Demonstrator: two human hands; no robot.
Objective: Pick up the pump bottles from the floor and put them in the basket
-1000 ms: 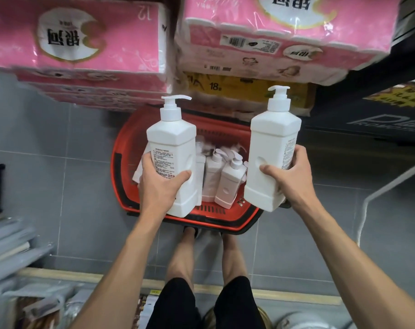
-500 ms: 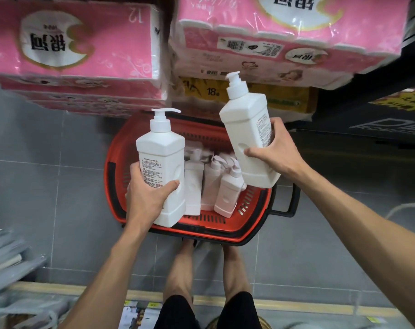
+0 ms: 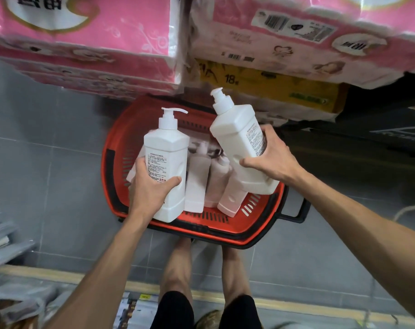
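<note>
1. Progress first: the red basket (image 3: 117, 186) on the grey tile floor (image 3: 47, 186) already has a few white pump bottles in it. At least three can be made out standing or leaning together in the middle (image 3: 197, 186), and there may be more hidden behind the two being held.

2. The person's left hand (image 3: 152, 186) is wrapped around the lower body of the left pump bottle (image 3: 166, 153), thumb across the front. That bottle is upright, pump on top, and sits over the near-left part of the basket. Can't tell if its base is touching the basket bottom yet or just hanging above it.

3. The right hand (image 3: 270, 160) grips the right pump bottle (image 3: 239, 136) from the side. This one is tilted, pump head leaning far-left, and its base is over the right rim area, above the bottles already inside. Looks like it's not set down yet.

4. So both hands are full, and neither bottle is let go of. Judging from that, the step in hand is the drop-off: lower both and release.

5. What's left: no pump bottles show on the visible floor around the basket, so these two could be the last ones, but parts of the floor are out of view, so that's not certain.

6. Space is getting tight in there, so the tilted one probably needs to slot in beside the others.
</note>
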